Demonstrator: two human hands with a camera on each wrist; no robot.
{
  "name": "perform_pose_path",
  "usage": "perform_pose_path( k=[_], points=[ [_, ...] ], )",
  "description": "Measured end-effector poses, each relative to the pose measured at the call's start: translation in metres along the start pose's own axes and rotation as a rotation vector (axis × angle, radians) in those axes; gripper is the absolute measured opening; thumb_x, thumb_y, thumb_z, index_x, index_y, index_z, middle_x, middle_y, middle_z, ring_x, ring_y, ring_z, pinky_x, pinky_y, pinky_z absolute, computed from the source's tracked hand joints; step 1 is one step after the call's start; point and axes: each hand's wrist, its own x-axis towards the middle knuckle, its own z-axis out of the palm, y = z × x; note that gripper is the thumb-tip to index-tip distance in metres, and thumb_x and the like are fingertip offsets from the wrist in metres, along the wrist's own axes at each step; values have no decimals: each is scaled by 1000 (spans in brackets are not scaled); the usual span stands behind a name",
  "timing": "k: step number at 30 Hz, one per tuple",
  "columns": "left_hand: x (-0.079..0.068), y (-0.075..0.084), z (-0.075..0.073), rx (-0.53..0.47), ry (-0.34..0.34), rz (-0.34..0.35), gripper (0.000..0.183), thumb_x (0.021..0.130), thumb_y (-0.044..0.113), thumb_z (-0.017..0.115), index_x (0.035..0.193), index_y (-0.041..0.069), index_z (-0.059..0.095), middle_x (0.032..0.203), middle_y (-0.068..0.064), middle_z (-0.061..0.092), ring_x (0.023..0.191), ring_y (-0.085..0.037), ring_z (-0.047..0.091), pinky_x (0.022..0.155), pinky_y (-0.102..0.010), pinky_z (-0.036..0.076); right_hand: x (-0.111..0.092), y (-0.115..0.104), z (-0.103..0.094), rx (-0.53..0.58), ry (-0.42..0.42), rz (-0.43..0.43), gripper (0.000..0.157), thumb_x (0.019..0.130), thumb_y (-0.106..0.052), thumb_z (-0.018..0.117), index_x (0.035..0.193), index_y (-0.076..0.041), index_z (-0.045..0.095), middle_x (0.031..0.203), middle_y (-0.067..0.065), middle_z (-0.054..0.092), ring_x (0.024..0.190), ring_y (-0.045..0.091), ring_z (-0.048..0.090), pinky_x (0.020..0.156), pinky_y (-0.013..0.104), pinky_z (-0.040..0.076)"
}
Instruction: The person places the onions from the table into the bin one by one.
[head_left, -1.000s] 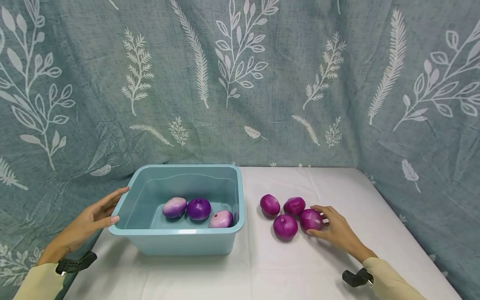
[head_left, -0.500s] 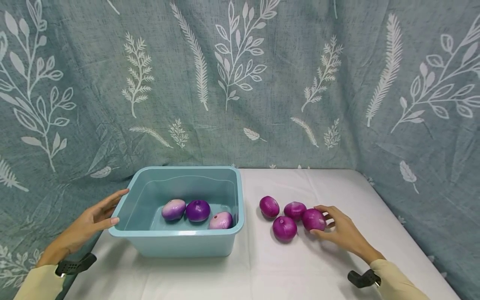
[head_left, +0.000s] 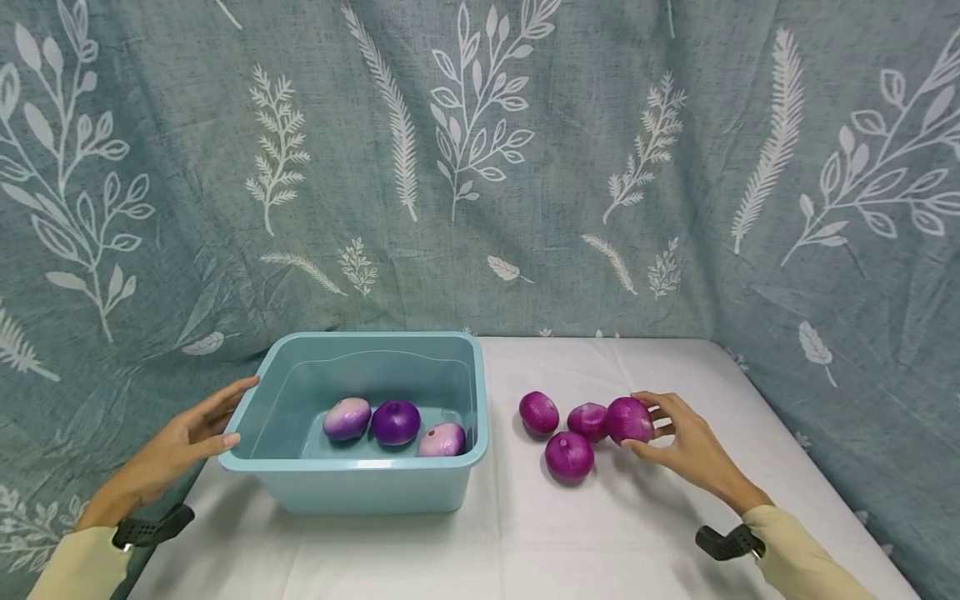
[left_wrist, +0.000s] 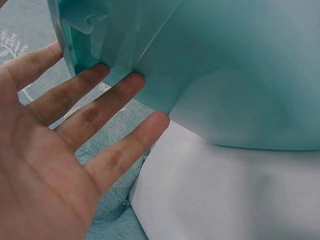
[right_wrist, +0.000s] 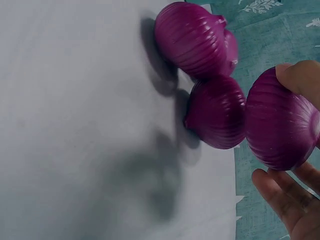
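Note:
My right hand [head_left: 686,442] pinches a red onion [head_left: 628,420] between thumb and fingers. The onion is raised off the white tablecloth, as its gap from the cloth in the right wrist view shows. Close by on the cloth lie three more red onions, one at the left [head_left: 538,413], one at the back [head_left: 588,422] and one in front [head_left: 569,457]. With nearly straight fingers, my left hand [head_left: 176,437] touches the left side of a light blue plastic bin [head_left: 367,487]; its palm shows in the left wrist view.
Inside the bin lie a pale-and-purple oval vegetable [head_left: 348,418], a dark purple round one [head_left: 396,422] and a pinkish-white one [head_left: 442,440]. A leaf-patterned grey-blue curtain [head_left: 540,167] hangs behind the white-covered table [head_left: 585,542] and along its right side.
My right hand has drawn the onion slightly rightward, then lifted it up off the cloth. The back onion has shifted a little. My left hand stays at the bin.

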Motion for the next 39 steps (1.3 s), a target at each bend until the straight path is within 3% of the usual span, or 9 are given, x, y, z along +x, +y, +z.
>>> perform_pose_path(
  k=[9,15,26,39],
  points=[
    [0,2,-1,-17,-33,29,70,108,-1,47,167,17,15,170,-5,16,135,9,40,98,-21,49,16,-13,-1,26,-7,-15,73,80,-35,92,141,-12,59,119,4,61,92,22,69,79,32,61],
    [1,4,-2,-14,-30,14,70,108,0,47,167,16,15,171,-13,10,135,12,37,98,-18,47,28,-24,-1,37,4,-58,74,80,-31,92,142,-11,58,121,4,62,96,21,68,80,32,61],
    [0,2,-2,-32,-37,24,69,108,-1,46,167,15,14,170,-1,15,135,11,38,98,-20,48,45,-42,6,104,9,-107,74,78,-25,94,141,-8,59,123,1,62,99,19,67,80,31,61],
    [-1,3,-2,-18,-30,12,69,108,0,46,167,17,15,171,-7,14,134,10,40,97,-22,50,65,-67,16,185,-50,-105,74,80,-34,91,144,-14,58,130,-1,60,103,18,67,83,35,61]
  ],
)
